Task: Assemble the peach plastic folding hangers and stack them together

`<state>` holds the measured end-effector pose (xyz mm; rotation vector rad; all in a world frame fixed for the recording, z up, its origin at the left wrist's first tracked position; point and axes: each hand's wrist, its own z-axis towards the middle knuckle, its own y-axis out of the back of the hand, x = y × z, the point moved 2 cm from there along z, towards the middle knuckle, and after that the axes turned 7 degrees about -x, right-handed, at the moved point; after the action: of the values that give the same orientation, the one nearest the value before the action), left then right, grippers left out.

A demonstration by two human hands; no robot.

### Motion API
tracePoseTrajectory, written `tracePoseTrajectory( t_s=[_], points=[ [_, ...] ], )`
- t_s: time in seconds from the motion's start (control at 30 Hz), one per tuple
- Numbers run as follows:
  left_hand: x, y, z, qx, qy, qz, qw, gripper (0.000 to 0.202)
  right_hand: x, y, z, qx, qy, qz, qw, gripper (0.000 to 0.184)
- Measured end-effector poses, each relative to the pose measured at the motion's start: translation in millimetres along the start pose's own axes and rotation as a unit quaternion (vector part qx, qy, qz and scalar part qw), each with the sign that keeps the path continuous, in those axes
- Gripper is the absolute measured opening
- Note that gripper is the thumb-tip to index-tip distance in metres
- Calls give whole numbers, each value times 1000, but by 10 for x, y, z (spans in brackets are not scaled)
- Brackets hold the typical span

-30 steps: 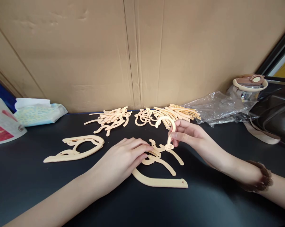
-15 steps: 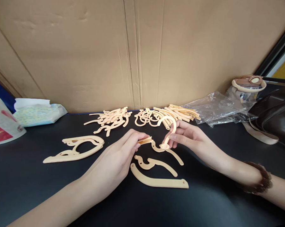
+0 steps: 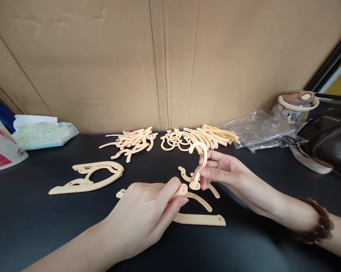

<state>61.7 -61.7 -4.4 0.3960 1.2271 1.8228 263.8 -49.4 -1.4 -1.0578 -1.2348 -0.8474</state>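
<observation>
My right hand (image 3: 227, 173) pinches a beige hook piece (image 3: 201, 162) with a round end, held upright over the black table (image 3: 31, 226). My left hand (image 3: 147, 213) grips a flat beige arm piece (image 3: 179, 190), its end touching the hook's round end. Under my hands lie three loose beige pieces: a long curved bar (image 3: 204, 219), a wavy arm (image 3: 200, 199) and another arm (image 3: 184, 173).
Two assembled beige hangers (image 3: 88, 176) lie stacked at the left. Piles of arm pieces (image 3: 130, 142), hooks (image 3: 174, 140) and bars (image 3: 218, 136) sit by the cardboard wall (image 3: 170, 64). A tissue pack (image 3: 42, 134), clear bag (image 3: 261, 128) and dark bag (image 3: 329, 139) lie at the sides.
My left hand picked up an arm piece from the table and drew it toward me. My right hand lowered the hook until its round end met that piece.
</observation>
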Motion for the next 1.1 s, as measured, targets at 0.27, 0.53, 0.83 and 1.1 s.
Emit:
tracePoseTrajectory(
  t_s=[0.27,0.53,0.83,1.1],
  points=[
    [-26,-52,-18,-29,-70,31,997,20,-27,-7,-5,31,-27,-4,999,14],
    [-79,-52,-29,-31,-140,74,987,23,-127,-39,-18,57,-36,-53,996,18],
    [-221,181,28,-103,-120,38,987,20,-96,-130,-57,28,63,-131,989,18],
    [-204,62,-97,104,-124,-40,986,26,-64,92,53,-58,21,-72,995,13]
  ],
)
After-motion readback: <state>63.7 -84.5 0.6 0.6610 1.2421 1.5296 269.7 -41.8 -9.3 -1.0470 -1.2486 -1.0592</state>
